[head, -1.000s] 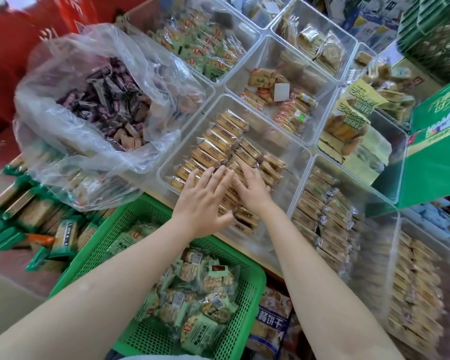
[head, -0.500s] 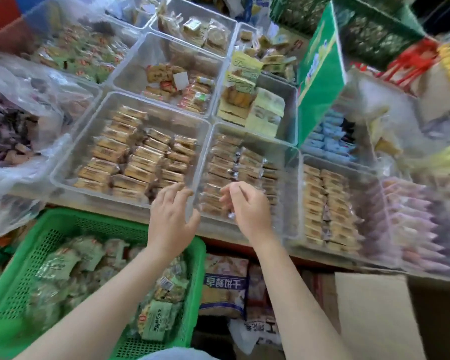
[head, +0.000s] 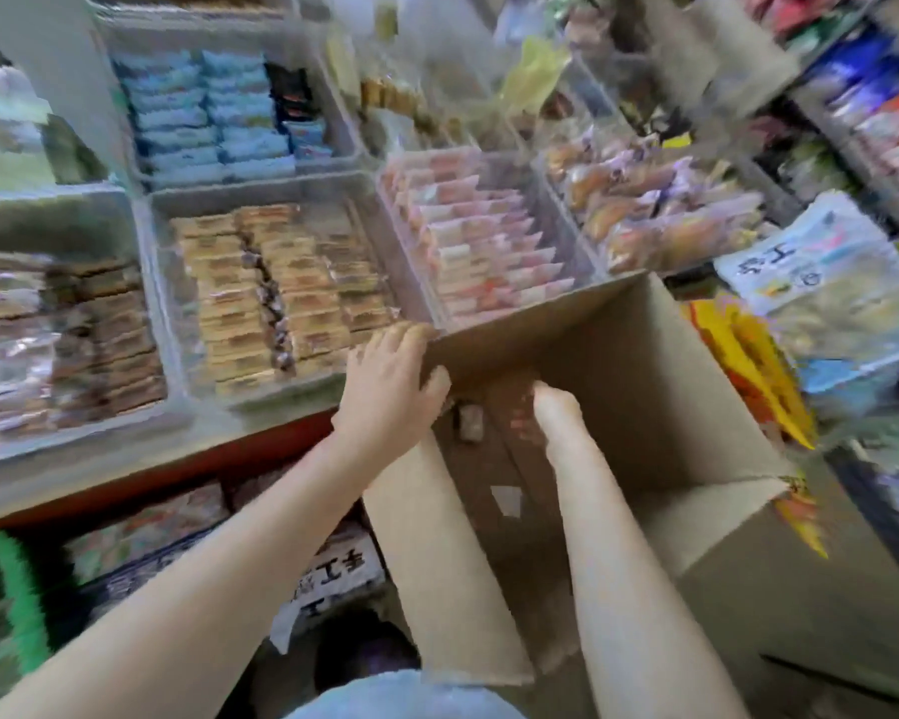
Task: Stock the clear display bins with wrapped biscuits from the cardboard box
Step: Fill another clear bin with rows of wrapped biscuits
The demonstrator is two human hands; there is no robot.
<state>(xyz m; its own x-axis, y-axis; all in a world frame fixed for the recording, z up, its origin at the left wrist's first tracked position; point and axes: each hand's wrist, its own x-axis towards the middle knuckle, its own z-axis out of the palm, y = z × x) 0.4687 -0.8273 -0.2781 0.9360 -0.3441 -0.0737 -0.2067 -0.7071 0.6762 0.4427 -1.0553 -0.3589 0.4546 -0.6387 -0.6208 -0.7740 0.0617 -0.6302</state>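
Cardboard is filling the left hand's (head: pixel 390 386) grip: its fingers are curling over the top corner of the cardboard box (head: pixel 660 407), thumb lying inside the wall. The right hand (head: pixel 548 407) is reaching deep into the box, its fingers lost in blur and shadow, so I cannot tell whether that grip is clenched or released. A few wrapped biscuits (head: pixel 471 422) are lying on the box floor just beside it. Just left of the box, a clear bin (head: pixel 167 303) on the table is holding rows of tan packets (head: pixel 260 298).
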